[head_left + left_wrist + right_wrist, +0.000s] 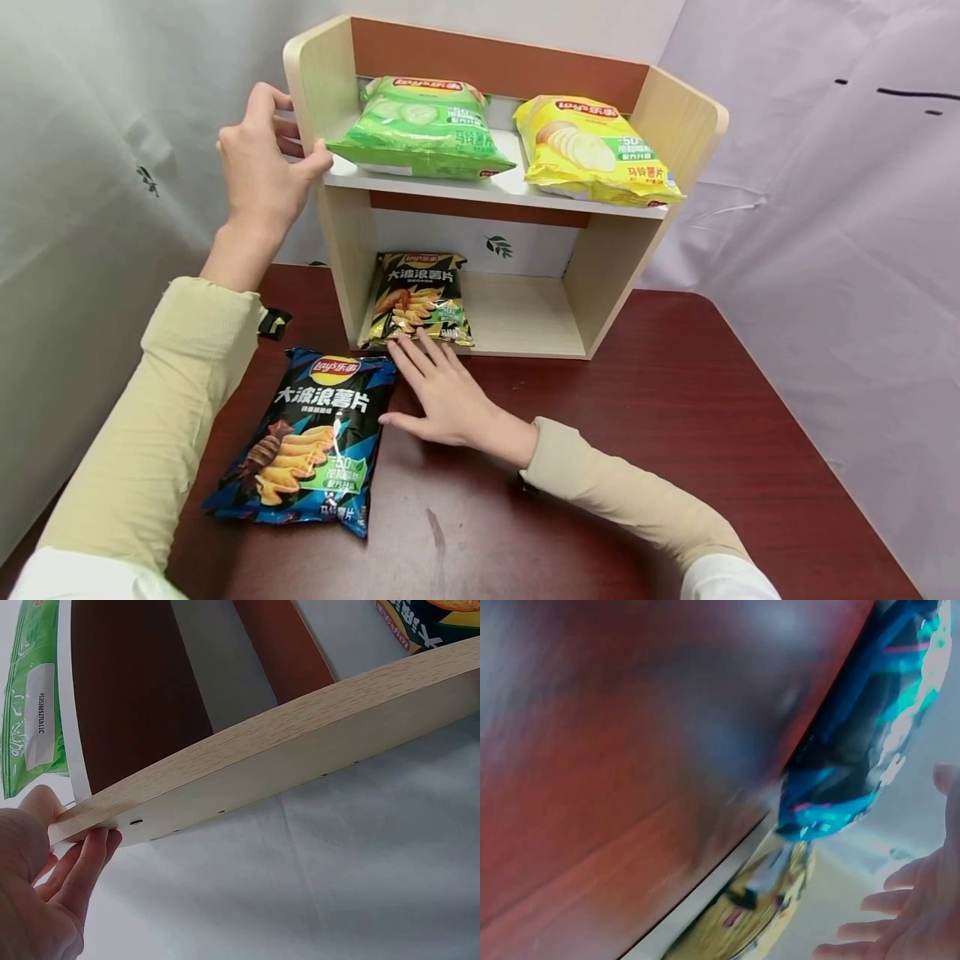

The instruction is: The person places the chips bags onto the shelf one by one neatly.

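Note:
My left hand [266, 171] grips the left side panel of a small wooden shelf [330, 92]; in the left wrist view its thumb and fingers [91, 862] lie on either side of the panel. My right hand [446, 400] is spread with straight fingers near the shelf's lower front edge. Its fingertips are close to a black and yellow chip bag [420, 300] on the lower level; whether they touch it I cannot tell. A blue and black chip bag [311, 442] lies on the table to the left of that hand.
On the upper level sit a green chip bag [427, 129] and, to its right, a yellow chip bag [596, 150]. The shelf stands on a dark red table [712, 400]. Pale cloth [840, 250] hangs around the table.

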Demonstrator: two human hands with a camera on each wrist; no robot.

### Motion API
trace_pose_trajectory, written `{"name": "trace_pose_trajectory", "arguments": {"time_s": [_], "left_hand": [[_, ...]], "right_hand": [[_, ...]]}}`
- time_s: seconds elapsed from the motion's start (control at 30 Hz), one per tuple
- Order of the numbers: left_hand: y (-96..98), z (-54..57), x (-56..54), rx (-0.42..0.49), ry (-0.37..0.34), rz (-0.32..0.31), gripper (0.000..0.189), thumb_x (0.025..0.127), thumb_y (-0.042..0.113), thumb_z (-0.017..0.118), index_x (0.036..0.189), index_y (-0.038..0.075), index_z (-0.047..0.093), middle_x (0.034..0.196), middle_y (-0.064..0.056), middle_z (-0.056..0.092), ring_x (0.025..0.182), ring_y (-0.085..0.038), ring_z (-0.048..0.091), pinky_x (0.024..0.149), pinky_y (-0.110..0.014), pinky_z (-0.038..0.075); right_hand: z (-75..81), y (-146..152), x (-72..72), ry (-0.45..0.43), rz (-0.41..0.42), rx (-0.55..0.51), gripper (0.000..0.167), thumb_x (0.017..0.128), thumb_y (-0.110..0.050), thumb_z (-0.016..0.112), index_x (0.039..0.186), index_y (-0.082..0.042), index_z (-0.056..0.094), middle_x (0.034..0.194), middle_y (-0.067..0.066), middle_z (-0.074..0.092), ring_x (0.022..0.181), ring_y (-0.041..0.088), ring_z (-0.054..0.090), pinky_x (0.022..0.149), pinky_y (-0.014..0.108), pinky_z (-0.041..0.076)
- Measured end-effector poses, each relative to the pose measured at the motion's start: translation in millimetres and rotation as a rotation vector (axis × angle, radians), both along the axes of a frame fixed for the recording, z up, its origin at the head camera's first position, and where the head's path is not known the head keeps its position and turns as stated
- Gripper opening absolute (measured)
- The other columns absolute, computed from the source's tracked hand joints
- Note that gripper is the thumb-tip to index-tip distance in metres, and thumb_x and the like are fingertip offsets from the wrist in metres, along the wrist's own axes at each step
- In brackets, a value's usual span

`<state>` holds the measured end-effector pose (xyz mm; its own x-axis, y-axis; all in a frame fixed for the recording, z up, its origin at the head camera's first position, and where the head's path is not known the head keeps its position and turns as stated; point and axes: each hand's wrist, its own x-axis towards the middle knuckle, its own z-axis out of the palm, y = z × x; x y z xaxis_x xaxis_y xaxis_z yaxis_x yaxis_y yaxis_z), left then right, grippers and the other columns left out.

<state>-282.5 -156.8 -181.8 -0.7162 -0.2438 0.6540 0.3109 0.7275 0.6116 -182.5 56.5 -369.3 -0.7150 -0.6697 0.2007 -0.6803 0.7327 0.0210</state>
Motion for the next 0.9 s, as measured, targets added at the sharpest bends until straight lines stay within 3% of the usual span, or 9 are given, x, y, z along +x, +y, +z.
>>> {"name": "trace_pose_trajectory", "arguments": {"time_s": [0.27,0.5,0.67,0.77,0.9], "left_hand": [[0.3,0.1,1.1,0.000,0.001,0.008,0.036,0.084,0.027,0.059,0.116,0.010,0.056,0.108,-0.008,0.073,0.080,0.000,0.064,0.077,-0.014,0.053],[0.3,-0.5,1.1,0.007,0.002,0.001,0.037,0.083,0.025,0.059,0.116,0.009,0.056,0.107,-0.009,0.073,0.072,0.013,0.054,0.073,-0.011,0.050],[0.6,-1.1,0.8,0.006,-0.005,-0.001,0.037,0.084,0.026,0.060,0.117,0.009,0.056,0.108,-0.009,0.073,0.078,0.001,0.064,0.073,-0.011,0.050],[0.4,-1.3,1.1,0.007,-0.001,-0.002,0.037,0.084,0.025,0.060,0.116,0.008,0.056,0.108,-0.010,0.073,0.081,-0.003,0.066,0.072,-0.011,0.049],[0.1,-1.0,0.8,0.009,-0.007,0.001,0.036,0.084,0.025,0.060,0.116,0.009,0.056,0.108,-0.009,0.073,0.076,0.004,0.061,0.073,-0.011,0.049]], "right_hand": [[-6.5,-12.2,25.3,0.008,0.087,0.014,0.092,0.086,-0.070,0.047,0.154,-0.014,0.020,0.159,0.005,0.026,0.149,0.026,0.015,0.117,0.048,0.028],[-14.0,-22.3,44.2,0.130,0.194,0.079,0.108,0.074,-0.081,0.051,0.152,-0.011,0.026,0.157,0.007,0.030,0.147,0.026,0.024,0.115,0.042,0.034],[-16.5,-29.2,54.9,0.132,0.275,0.096,0.122,0.063,-0.088,0.052,0.152,-0.010,0.024,0.158,0.008,0.027,0.148,0.026,0.021,0.118,0.040,0.028],[-17.5,-32.9,60.6,0.112,0.337,0.098,0.123,0.062,-0.088,0.054,0.153,-0.011,0.021,0.160,0.009,0.021,0.149,0.026,0.016,0.120,0.040,0.025],[-18.1,-36.4,67.4,0.104,0.390,0.137,0.117,0.067,-0.086,0.052,0.154,-0.015,0.017,0.161,0.008,0.018,0.150,0.028,0.010,0.119,0.043,0.025]]}}
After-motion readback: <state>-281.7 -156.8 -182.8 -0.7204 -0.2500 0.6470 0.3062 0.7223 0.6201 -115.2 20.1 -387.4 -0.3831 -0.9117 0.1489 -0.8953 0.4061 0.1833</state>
